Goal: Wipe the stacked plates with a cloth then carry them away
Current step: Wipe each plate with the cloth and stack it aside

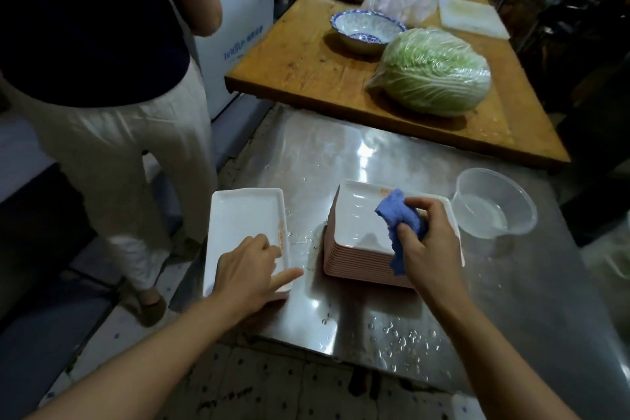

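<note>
The right hand grips a bunched blue cloth over the stack of plates on the steel table, ready to wipe, while the left hand rests loosely, fingers spread, steadying a separate plate beside it

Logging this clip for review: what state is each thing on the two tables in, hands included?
Plate stack: upright, top plate wet.
Blue cloth: bunched, gripped by right hand.
Single plate: apart from stack, orange smear on rim, left hand resting on it.
Clear bowl: upright, a little water.
Cabbage: wrapped in plastic.
Steel table: wet.
</note>
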A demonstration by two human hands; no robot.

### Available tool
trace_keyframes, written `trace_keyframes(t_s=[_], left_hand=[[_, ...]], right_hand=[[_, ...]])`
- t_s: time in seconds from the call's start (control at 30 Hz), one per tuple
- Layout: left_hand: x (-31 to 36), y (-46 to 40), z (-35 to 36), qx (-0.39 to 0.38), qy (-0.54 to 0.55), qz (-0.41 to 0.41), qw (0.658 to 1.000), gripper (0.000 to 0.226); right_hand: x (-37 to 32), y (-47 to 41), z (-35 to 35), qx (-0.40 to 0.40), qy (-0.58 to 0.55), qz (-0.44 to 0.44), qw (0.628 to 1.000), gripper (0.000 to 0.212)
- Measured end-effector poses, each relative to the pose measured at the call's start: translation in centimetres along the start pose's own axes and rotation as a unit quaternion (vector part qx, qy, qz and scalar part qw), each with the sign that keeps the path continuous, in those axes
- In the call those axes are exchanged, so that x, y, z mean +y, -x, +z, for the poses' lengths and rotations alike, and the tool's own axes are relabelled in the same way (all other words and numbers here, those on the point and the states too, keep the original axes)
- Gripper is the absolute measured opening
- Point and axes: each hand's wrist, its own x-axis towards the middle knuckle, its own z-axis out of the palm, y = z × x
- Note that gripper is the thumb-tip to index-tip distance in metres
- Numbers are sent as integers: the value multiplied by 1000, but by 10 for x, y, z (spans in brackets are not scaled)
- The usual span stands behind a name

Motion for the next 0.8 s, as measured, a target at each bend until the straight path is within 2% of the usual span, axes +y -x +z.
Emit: trace_keyframes(t_s=[0.1, 0.2, 0.33, 0.47, 0.53, 0.6, 0.67, 0.8], left_hand=[[41, -32, -14, 36, 198, -81, 976, 45], [73, -62, -24, -30, 328, -130, 935, 54], [86, -83, -23, -100, 338, -128, 927, 60], [83, -88, -18, -101, 325, -121, 932, 56], [83, -88, -16, -100, 315, -119, 936, 60], [84, -88, -15, -101, 312, -120, 937, 60], [85, -90, -14, -104, 319, -125, 934, 58], [85, -89, -11, -110, 329, -136, 928, 58]], right_hand=[[-1, -14, 11, -30, 15, 1, 999, 25], [-1, -32, 27, -47, 44, -10, 998, 27], [7, -49, 45, -100, 101, -52, 989, 37], [18, -58, 60, -82, 156, -89, 980, 33], [23, -62, 69, -154, 160, -95, 970, 34], [28, -64, 75, -219, 205, -117, 947, 43], [33, -65, 70, -212, 246, -135, 936, 47], [55, -64, 38, -125, 308, -126, 935, 43]])
